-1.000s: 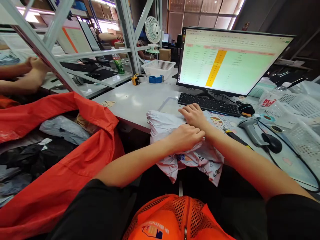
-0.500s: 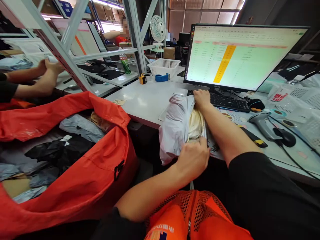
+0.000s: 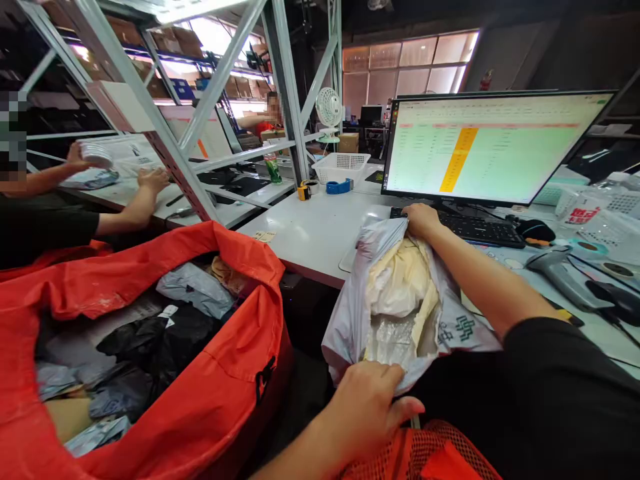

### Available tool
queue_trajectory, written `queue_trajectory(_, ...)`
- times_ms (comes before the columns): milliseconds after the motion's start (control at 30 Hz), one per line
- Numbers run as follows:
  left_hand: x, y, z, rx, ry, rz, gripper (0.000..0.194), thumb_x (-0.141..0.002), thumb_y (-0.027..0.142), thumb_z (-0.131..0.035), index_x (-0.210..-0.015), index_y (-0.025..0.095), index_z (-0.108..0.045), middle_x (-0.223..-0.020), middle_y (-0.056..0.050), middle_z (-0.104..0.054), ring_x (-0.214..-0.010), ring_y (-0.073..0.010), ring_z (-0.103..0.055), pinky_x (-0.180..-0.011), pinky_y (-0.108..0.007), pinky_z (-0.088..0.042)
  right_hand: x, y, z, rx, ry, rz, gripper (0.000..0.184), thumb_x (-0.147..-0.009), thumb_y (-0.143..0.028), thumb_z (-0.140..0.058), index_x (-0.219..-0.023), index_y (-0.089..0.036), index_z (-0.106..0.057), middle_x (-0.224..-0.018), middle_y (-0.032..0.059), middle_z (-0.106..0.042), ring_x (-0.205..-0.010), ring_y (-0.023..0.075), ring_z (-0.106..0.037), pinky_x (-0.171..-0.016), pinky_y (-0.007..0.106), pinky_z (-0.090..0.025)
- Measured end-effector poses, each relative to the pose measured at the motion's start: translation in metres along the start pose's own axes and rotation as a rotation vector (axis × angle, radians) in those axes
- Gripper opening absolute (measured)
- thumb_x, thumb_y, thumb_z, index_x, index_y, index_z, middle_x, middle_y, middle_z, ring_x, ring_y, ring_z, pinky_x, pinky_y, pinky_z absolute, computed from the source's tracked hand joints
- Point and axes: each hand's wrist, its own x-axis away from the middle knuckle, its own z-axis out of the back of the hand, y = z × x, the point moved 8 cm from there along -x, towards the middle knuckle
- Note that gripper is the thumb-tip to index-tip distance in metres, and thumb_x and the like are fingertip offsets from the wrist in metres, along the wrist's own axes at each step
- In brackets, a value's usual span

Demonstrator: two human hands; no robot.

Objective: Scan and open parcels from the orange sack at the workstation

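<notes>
A grey plastic mailer bag [image 3: 353, 313] hangs over the front edge of the white desk [image 3: 310, 233], torn open along its length. Inside it shows a cream-coloured folded item [image 3: 397, 280] in clear wrap. My left hand [image 3: 367, 410] is closed on the bag's near lower end, close to my body. My right hand [image 3: 423, 219] is closed on the bag's far upper end, just in front of the keyboard [image 3: 475, 230].
A large orange sack [image 3: 200, 400] full of grey and black parcels stands at my left. A monitor [image 3: 487, 147], barcode scanner [image 3: 555, 267], mouse, tape rolls and white baskets are on the desk. A person at the left handles parcels behind the metal shelving [image 3: 175, 147].
The bag was closed and pressed flat under both hands a second ago; now it is torn open and stretched between them. My left hand has drawn back toward my body.
</notes>
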Motion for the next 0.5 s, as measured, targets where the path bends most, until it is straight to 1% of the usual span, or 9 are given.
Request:
queue_trajectory(67,-0.011,-0.006,0.016,0.009,-0.035,-0.028,0.038,-0.106,0.056,-0.057,-0.114,0.020,-0.068,-0.107,-0.009,-0.075,-0.099,-0.0265,-0.073,-0.086,-0.037,-0.057,0.005,-0.013,0.010,-0.058,-0.041,0.080,0.035,-0.091,-0.023,-0.066,-0.122,-0.018,-0.080,-0.124,0.0120,-0.076,-0.112,0.0284,-0.069,-0.091,0.030,-0.050)
queue_trajectory(133,-0.035,-0.003,0.043,0.016,0.036,-0.085,0.034,-0.112,0.046,-0.050,-0.122,0.019,-0.067,-0.117,-0.010,-0.074,-0.109,-0.0234,-0.071,-0.096,-0.035,-0.056,0.019,-0.024,0.019,-0.103,-0.087,0.137,0.036,-0.088,-0.021,-0.066,-0.121,-0.021,-0.080,-0.120,0.0071,-0.078,-0.108,0.0252,-0.071,-0.086,0.026,-0.049)
queue_trajectory(233,-0.095,-0.002,0.086,-0.089,0.196,-0.112,0.030,-0.113,0.033,-0.046,-0.130,0.017,-0.065,-0.129,-0.012,-0.071,-0.122,-0.0216,-0.067,-0.109,-0.033,-0.052,0.046,-0.034,0.030,-0.119,-0.113,0.147,0.037,-0.085,-0.013,-0.063,-0.116,-0.020,-0.081,-0.114,0.0071,-0.079,-0.104,0.0247,-0.072,-0.080,0.025,-0.047)
queue_trajectory(300,-0.146,-0.014,0.105,-0.294,0.218,-0.015,0.037,-0.107,0.035,-0.059,-0.135,0.012,-0.063,-0.139,-0.019,-0.067,-0.130,-0.0300,-0.064,-0.112,-0.040,-0.050,0.062,-0.040,0.038,-0.112,-0.101,0.131,0.032,-0.086,-0.015,-0.063,-0.112,-0.019,-0.081,-0.113,0.0091,-0.079,-0.102,0.0259,-0.072,-0.078,0.027,-0.045)
queue_trajectory(333,-0.171,-0.025,0.110,-0.359,0.182,0.059,0.048,-0.101,0.038,-0.068,-0.139,0.009,-0.061,-0.141,-0.021,-0.066,-0.129,-0.0336,-0.064,-0.110,-0.043,-0.052,0.069,-0.042,0.043,-0.109,-0.078,0.116,0.028,-0.090,-0.019,-0.062,-0.111,-0.019,-0.081,-0.112,0.0103,-0.079,-0.101,0.0263,-0.072,-0.077,0.028,-0.045)
queue_trajectory(367,-0.194,-0.037,0.107,-0.371,0.057,0.120,0.065,-0.090,0.041,-0.081,-0.144,0.010,-0.059,-0.144,-0.022,-0.065,-0.128,-0.0355,-0.065,-0.107,-0.042,-0.053,0.075,-0.043,0.049,-0.109,-0.039,0.095,0.027,-0.095,-0.025,-0.060,-0.110,-0.018,-0.081,-0.112,0.0117,-0.079,-0.100,0.0267,-0.072,-0.078,0.029,-0.045)
queue_trajectory(400,-0.213,-0.042,0.106,-0.382,-0.021,0.108,0.080,-0.081,0.045,-0.088,-0.147,0.013,-0.058,-0.153,-0.020,-0.060,-0.133,-0.0365,-0.062,-0.110,-0.041,-0.052,0.080,-0.044,0.055,-0.111,0.013,0.069,0.031,-0.101,-0.032,-0.054,-0.109,-0.017,-0.080,-0.111,0.0131,-0.078,-0.099,0.0271,-0.071,-0.078,0.030,-0.045)
queue_trajectory(467,-0.240,-0.053,0.102,-0.408,-0.134,0.109,0.092,-0.066,0.051,-0.096,-0.145,0.018,-0.062,-0.153,-0.017,-0.060,-0.136,-0.0390,-0.059,-0.112,-0.043,-0.049,0.089,-0.042,0.066,-0.121,0.123,0.010,0.047,-0.110,-0.043,-0.041,-0.107,-0.016,-0.080,-0.111,0.0159,-0.078,-0.098,0.0281,-0.071,-0.081,0.033,-0.046)
queue_trajectory(500,-0.248,-0.054,0.102,-0.406,-0.137,0.089,0.091,-0.063,0.053,-0.096,-0.141,0.020,-0.065,-0.149,-0.015,-0.064,-0.135,-0.0393,-0.060,-0.112,-0.044,-0.049,0.092,-0.041,0.068,-0.130,0.160,-0.014,0.054,-0.112,-0.047,-0.036,-0.106,-0.016,-0.080,-0.110,0.0169,-0.077,-0.097,0.0286,-0.071,-0.082,0.034,-0.046)
